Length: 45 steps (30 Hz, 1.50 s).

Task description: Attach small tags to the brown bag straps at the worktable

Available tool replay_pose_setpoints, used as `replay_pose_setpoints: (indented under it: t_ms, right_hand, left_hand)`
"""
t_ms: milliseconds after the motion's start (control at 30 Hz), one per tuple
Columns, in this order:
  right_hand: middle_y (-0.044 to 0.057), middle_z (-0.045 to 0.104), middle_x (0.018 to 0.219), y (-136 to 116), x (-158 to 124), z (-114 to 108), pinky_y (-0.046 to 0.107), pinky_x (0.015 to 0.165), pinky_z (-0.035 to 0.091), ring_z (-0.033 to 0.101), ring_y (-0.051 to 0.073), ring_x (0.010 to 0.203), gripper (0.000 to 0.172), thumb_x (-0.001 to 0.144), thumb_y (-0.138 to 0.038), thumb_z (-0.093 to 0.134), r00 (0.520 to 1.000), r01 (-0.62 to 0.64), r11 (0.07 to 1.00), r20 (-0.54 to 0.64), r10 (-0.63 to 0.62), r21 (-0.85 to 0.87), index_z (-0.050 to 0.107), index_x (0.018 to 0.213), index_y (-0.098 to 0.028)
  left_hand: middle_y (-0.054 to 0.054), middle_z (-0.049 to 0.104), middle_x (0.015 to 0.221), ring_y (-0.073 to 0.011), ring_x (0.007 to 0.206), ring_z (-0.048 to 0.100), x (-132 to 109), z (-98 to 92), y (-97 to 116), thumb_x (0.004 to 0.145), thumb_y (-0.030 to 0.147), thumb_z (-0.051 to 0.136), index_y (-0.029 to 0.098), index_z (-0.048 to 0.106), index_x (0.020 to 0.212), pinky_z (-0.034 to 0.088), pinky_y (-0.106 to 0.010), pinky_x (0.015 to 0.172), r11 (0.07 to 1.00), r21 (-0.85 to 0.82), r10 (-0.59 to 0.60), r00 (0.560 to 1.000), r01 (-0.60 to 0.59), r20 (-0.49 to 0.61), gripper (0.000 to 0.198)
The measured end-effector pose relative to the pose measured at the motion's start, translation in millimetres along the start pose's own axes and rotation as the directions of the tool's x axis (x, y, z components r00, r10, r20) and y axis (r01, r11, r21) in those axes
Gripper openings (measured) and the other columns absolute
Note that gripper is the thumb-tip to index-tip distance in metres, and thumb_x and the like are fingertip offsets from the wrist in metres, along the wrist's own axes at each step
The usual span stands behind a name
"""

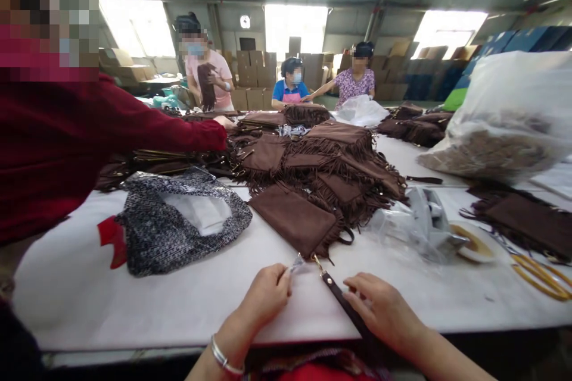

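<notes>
A brown fringed pouch (297, 220) lies on the white table in front of me, its near corner pointing my way. From a gold clasp at that corner a dark wrist strap (344, 300) runs toward the table edge. My left hand (268, 292) is closed in a pinch on a small clear plastic piece (297, 265) beside the clasp. Over the strap's right side my right hand (379, 303) hovers with fingers loosely curled and apart. Whether its fingertips touch the strap I cannot tell.
More brown fringed pouches (353, 161) are heaped behind. A black-and-white knitted bag (179, 226) lies left; a tape dispenser (429, 220), yellow-handled scissors (543, 277) and a filled plastic bag (504, 119) are right. A co-worker's red sleeve (170, 128) reaches in from the left. Several people work beyond.
</notes>
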State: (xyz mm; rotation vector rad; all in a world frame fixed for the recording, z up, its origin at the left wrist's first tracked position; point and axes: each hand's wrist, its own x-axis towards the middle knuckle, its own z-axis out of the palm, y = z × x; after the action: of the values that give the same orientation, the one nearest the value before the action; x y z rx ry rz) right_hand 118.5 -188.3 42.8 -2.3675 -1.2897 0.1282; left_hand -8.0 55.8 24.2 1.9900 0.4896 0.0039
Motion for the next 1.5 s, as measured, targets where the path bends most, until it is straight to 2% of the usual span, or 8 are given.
replay_pose_setpoints:
  t_ms: [200, 333, 600, 767, 1000, 1167, 1367, 1500]
  right_hand:
    - [0.007, 0.064, 0.098, -18, -17, 11, 0.036, 0.085, 0.046, 0.060, 0.024, 0.093, 0.015, 0.081, -0.028, 0.062, 0.974, -0.210, 0.977, 0.091, 0.208, 0.022, 0.066, 0.093, -0.019]
    - [0.002, 0.063, 0.078, -13, -7, 6, 0.031, 0.071, 0.044, 0.060, 0.019, 0.076, 0.007, 0.079, -0.026, 0.056, 0.926, -0.376, 0.908, 0.105, 0.362, 0.185, 0.061, 0.081, -0.020]
    - [-0.008, 0.053, 0.061, -21, -13, 15, 0.020, 0.041, 0.032, 0.047, 0.008, 0.041, 0.027, 0.081, -0.039, 0.057, 0.876, -0.467, 0.450, 0.329, 0.352, 0.761, 0.054, 0.097, -0.017]
    - [-0.005, 0.056, 0.066, -21, -11, 14, 0.019, 0.041, 0.033, 0.046, 0.006, 0.042, 0.033, 0.082, -0.042, 0.055, 0.911, -0.395, 0.452, 0.276, 0.307, 0.800, 0.055, 0.101, -0.015]
    - [-0.003, 0.059, 0.062, -18, 6, 17, 0.017, 0.040, 0.034, 0.050, 0.006, 0.044, 0.025, 0.080, -0.042, 0.054, 0.897, -0.405, 0.448, 0.251, 0.363, 0.797, 0.052, 0.083, -0.017]
    - [0.000, 0.062, 0.072, -25, 39, 22, 0.018, 0.040, 0.038, 0.056, 0.008, 0.050, 0.026, 0.075, -0.041, 0.055, 0.901, -0.330, 0.382, 0.168, 0.400, 0.863, 0.054, 0.084, -0.016]
    - [0.001, 0.064, 0.070, -33, 63, 37, 0.017, 0.031, 0.030, 0.054, 0.008, 0.041, 0.032, 0.077, -0.050, 0.055, 0.810, -0.516, 0.227, 0.385, 0.441, 0.826, 0.053, 0.081, -0.018]
    - [-0.001, 0.062, 0.065, -46, 62, 45, 0.020, 0.032, 0.031, 0.053, 0.011, 0.039, 0.040, 0.081, -0.057, 0.052, 0.876, -0.462, 0.431, 0.323, 0.357, 0.775, 0.053, 0.088, -0.018]
  left_hand:
    - [-0.007, 0.070, 0.072, -0.0204, 0.068, 0.062, -5, -34.8, 18, 0.083, 0.040, 0.061, 0.018, 0.069, 0.075, 0.036, -0.029, 0.060, 0.923, 0.375, 0.061, 0.996, -0.081, 0.064, 0.025]
    - [-0.013, 0.072, 0.087, -0.0211, 0.072, 0.067, 32, -31.2, 27, 0.090, 0.043, 0.057, 0.013, 0.066, 0.092, 0.046, -0.028, 0.059, 0.976, -0.119, -0.200, 0.964, 0.181, -0.173, 0.031]
    - [0.000, 0.056, 0.055, -0.0108, 0.044, 0.054, 102, -5.2, 44, 0.087, 0.041, 0.067, 0.016, 0.052, 0.071, 0.043, -0.021, 0.043, 0.544, -0.791, -0.499, 0.866, 0.281, -0.035, 0.033]
    - [0.010, 0.042, 0.047, -0.0035, 0.034, 0.029, 119, -12.0, 66, 0.076, 0.029, 0.074, 0.019, 0.046, 0.070, 0.021, -0.015, 0.035, 0.616, -0.784, -0.357, 0.914, 0.073, -0.195, 0.031]
    - [0.003, 0.060, 0.070, -0.0046, 0.050, 0.043, 124, -47.8, 114, 0.062, 0.048, 0.081, 0.016, 0.064, 0.096, 0.038, -0.016, 0.046, 0.710, -0.604, 0.074, 0.891, -0.362, -0.447, 0.049]
    - [0.002, 0.056, 0.066, -0.0074, 0.052, 0.050, 152, -65.5, 120, 0.076, 0.046, 0.068, 0.016, 0.058, 0.080, 0.044, -0.019, 0.050, 0.830, -0.486, -0.063, 0.821, -0.272, -0.567, 0.032]
    - [-0.007, 0.063, 0.066, -0.0178, 0.054, 0.062, 114, -4.8, 62, 0.077, 0.037, 0.072, 0.013, 0.060, 0.071, 0.043, -0.023, 0.043, 0.854, -0.519, -0.241, 0.913, 0.039, -0.328, 0.027]
    - [-0.009, 0.065, 0.066, -0.0170, 0.050, 0.060, 74, 38.2, 34, 0.084, 0.045, 0.065, 0.012, 0.063, 0.076, 0.046, -0.026, 0.044, 0.699, -0.674, -0.251, 0.964, 0.241, 0.085, 0.034]
